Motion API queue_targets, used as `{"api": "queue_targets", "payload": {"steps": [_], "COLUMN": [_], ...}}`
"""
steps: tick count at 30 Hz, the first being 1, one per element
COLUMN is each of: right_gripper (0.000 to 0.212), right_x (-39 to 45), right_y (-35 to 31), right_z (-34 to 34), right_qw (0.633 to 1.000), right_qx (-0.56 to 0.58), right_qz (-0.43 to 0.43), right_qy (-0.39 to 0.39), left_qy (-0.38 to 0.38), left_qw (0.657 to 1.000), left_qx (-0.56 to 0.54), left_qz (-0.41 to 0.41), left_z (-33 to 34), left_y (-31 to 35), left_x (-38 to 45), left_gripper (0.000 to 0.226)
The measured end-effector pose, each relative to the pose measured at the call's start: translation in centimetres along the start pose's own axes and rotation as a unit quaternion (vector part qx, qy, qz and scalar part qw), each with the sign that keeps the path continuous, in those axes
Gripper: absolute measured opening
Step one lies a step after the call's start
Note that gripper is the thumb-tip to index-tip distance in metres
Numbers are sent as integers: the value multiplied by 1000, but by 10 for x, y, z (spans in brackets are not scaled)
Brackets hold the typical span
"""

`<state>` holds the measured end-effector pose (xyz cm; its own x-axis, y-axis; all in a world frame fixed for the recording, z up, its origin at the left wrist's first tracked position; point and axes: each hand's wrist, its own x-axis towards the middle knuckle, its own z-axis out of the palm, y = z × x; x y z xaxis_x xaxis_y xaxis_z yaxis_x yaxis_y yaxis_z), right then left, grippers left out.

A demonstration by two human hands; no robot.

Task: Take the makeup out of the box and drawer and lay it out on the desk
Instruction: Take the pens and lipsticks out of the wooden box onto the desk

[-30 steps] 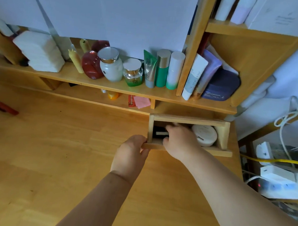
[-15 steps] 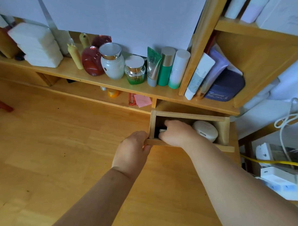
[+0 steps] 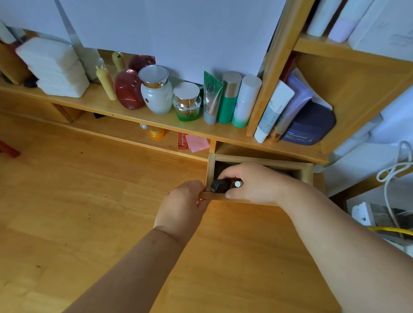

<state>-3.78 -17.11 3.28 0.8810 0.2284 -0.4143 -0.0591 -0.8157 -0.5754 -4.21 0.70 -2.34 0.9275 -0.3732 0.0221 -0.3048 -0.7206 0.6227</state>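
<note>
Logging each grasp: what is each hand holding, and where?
Right hand grips a dark tube around its body. Left hand holds the drawer by its front edge.

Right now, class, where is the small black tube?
The black tube is at the drawer's front left corner, pinched in the right hand, beside the left hand.

Right hand (image 3: 251, 183) covers most of the open wooden drawer's (image 3: 259, 161) interior | small dark tube (image 3: 219, 185) it grips is half hidden (label unreadable) | left hand's (image 3: 182, 207) fingertips hidden behind drawer front | white boxes on upper shelf (image 3: 388, 27) cut off by top edge
</note>
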Motion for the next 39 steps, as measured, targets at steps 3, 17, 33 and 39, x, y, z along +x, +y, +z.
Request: {"api": "queue_targets", "payload": {"steps": [3,17,33,39], "right_gripper": [24,33,29,36], "right_x": [-3,-36,-44,-12], "right_y": [0,-8,-78,-128], "right_z": [1,1,82,110], "right_qw": [999,826,882,834], "right_qx": [0,537,469,550], "right_qz": [-23,-80,-30,-42], "right_qy": [41,154,37,-22], "left_qy": [-15,89,-4,27], "left_qw": [1000,969,760,771], "left_qx": [-4,-227,-601,-597], "left_qz": [-26,-42,-245,-221], "left_z": [-4,-31,-99,-132], "left_y": [3,23,-17,-74], "left_x": [5,-5,-79,-95], "left_gripper": [5,27,32,31]}}
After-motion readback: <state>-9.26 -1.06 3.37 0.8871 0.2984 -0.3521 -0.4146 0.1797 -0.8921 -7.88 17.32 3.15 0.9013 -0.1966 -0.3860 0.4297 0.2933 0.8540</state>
